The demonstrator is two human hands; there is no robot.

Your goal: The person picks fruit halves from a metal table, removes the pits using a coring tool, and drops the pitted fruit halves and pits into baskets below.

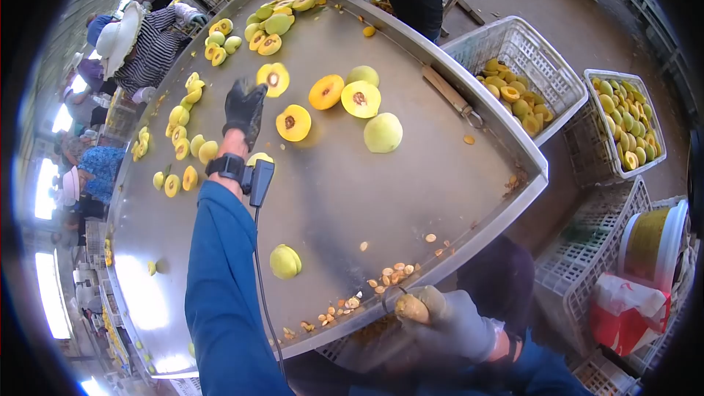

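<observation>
grey-gloved right hand [451, 325] grips a rounded, wood-brown handle [412, 309]

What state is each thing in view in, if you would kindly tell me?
Left hand, black-gloved, over the table; grip unclear
Fruit half beside it, cut face showing
Right hand, gray-gloved, closed around a dark-looped tool
Wooden-handled tool, lying on the table
Loose pits, scattered near the table's edge
Crate beside the table, partly filled with fruit
Farther crate, loaded with fruit
</observation>
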